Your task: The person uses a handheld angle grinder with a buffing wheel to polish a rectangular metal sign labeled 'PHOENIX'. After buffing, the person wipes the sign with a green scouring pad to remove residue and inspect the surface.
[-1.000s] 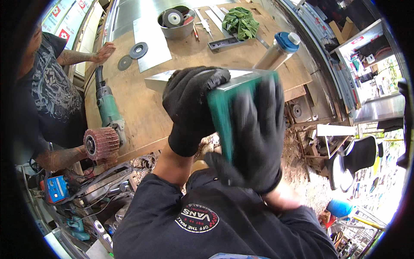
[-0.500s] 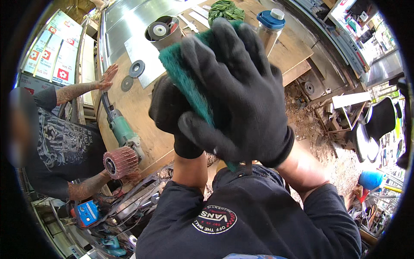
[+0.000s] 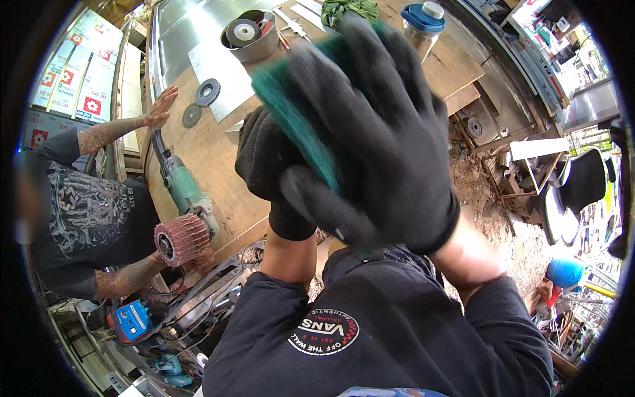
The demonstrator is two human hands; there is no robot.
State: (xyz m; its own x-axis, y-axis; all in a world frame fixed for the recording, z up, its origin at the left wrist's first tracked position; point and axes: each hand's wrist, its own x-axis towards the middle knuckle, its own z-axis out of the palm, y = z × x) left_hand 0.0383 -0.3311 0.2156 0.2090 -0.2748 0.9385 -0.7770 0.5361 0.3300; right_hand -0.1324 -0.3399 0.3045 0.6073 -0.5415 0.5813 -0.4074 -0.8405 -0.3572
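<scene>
Both my hands wear black knit gloves and are held up together before my chest. My right hand (image 3: pixel 387 149) is nearer, its fingers long and pressed against a green scouring pad (image 3: pixel 291 112), with the thumb folded across low down. Motion smears its fingertips. Behind the pad's left edge is my left hand (image 3: pixel 268 159), bent closed. Its fingers are mostly hidden by the pad and my right hand, so whatever they hold cannot be made out. The pad lies between the two hands.
A wooden workbench (image 3: pixel 182 149) carries a green angle grinder (image 3: pixel 185 185) with a red flap wheel (image 3: pixel 178 239), two discs, a round tin (image 3: pixel 250 47), a blue-lidded jar (image 3: pixel 423 30) and green cloth (image 3: pixel 349 12). At left, a co-worker's hand (image 3: pixel 161 109) rests by the bench edge; another is beneath the grinder.
My right hand and the pad have shifted slightly to the right, and the right fingers are blurred. My left hand has moved a little right. The co-worker's raised hand has shifted slightly up and left.
</scene>
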